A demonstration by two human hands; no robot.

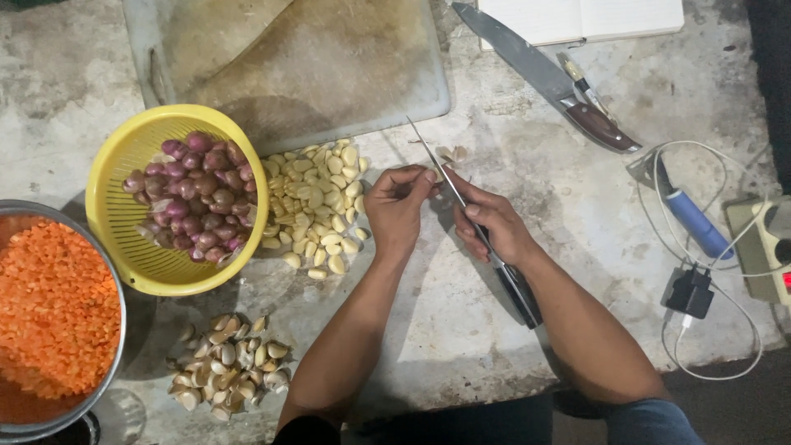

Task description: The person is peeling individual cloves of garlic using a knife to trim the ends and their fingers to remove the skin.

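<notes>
My right hand (pixel 492 224) grips a long kitchen knife (pixel 432 156), its blade pointing up and away over the worn counter. My left hand (pixel 398 206) pinches a small garlic clove against the blade near its middle; the clove itself is mostly hidden by my fingers. Just left of my left hand lies a pile of peeled pale-yellow garlic cloves (pixel 317 206). A few papery skins (pixel 455 155) lie beside the blade tip. Unpeeled garlic cloves (pixel 231 367) sit in a heap near the counter's front edge.
A yellow colander with purple shallots (pixel 185 202) stands at left, next to a metal bowl of chopped orange bits (pixel 49 317). A white cutting board (pixel 313 58) lies behind. Another large knife (pixel 544 78), a blue-handled tool (pixel 692 218), a charger with cables (pixel 690 292) and a power strip (pixel 770 247) lie at right.
</notes>
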